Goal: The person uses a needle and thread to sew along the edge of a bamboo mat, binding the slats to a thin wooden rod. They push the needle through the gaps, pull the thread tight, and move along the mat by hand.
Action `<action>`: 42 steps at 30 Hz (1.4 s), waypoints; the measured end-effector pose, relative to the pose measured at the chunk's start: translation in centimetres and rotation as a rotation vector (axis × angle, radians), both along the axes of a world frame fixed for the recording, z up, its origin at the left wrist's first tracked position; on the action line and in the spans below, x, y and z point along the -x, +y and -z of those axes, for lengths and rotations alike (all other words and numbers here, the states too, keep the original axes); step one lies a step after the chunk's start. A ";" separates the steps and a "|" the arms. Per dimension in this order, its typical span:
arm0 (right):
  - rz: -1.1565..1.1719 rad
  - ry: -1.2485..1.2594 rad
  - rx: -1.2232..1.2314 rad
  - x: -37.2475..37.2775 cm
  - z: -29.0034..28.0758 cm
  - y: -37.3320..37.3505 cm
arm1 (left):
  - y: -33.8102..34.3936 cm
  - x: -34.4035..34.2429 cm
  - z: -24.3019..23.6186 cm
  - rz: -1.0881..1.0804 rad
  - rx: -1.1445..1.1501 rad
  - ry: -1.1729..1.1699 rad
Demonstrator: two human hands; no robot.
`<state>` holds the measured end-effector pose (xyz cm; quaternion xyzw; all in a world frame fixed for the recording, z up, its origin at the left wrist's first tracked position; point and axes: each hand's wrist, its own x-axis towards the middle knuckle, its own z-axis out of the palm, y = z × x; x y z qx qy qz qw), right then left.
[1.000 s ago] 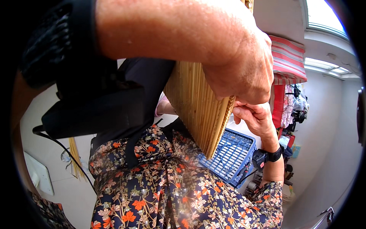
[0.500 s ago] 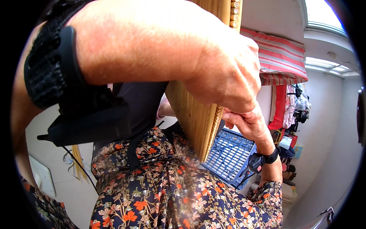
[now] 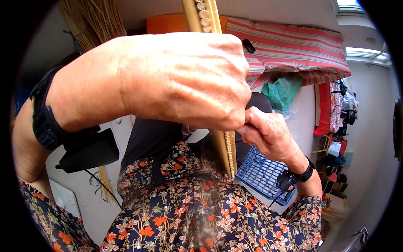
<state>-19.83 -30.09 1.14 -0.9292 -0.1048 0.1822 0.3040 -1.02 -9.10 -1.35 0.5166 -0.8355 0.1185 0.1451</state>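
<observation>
A yellow bamboo-like panel (image 3: 203, 10) stands almost edge-on between my dark-trousered legs, its rim showing a row of small round ends above and a fine ridged line below. My left hand (image 3: 184, 82) is curled over the panel in a fist, back uppermost, its fingertips hidden. Just right of and below it, my right hand (image 3: 268, 136) pinches with thumb and finger at the panel's edge; what is between those fingertips is too small or hidden to make out. Both wrists carry black straps with small devices.
A blue slotted crate (image 3: 264, 172) lies below my right arm. Behind are a red-striped cloth (image 3: 294, 44), an orange pad (image 3: 161, 23), a green bag (image 3: 281, 94) and piled belongings (image 3: 336, 113). Straw bundles (image 3: 90, 21) stand back left; a white board (image 3: 65, 197) lies lower left.
The view has shifted, bringing straw bundles and more striped cloth in. The panel now appears nearly edge-on. My left hand has moved leftward in the picture; my right hand still pinches beside it.
</observation>
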 end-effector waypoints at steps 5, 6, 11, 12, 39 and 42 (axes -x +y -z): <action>-0.001 0.035 -0.029 -0.1 0.6 0.5 | 0.1 0.1 0.6 0.001 -0.009 0.018; -0.001 0.040 -0.023 0.0 0.7 0.5 | 0.0 0.0 0.7 0.010 -0.001 0.025; 0.054 0.060 0.019 1.1 -0.3 2.0 | 0.3 -0.2 2.2 0.046 0.127 0.113; 0.061 -0.049 0.083 1.7 0.3 2.4 | 0.0 -0.3 2.3 0.063 0.160 0.138; -0.014 -0.645 0.271 1.8 3.4 2.3 | 0.1 0.1 0.5 -0.015 0.023 0.092; 0.005 -0.636 0.251 1.8 3.6 2.3 | 0.0 0.0 0.5 -0.011 0.020 0.099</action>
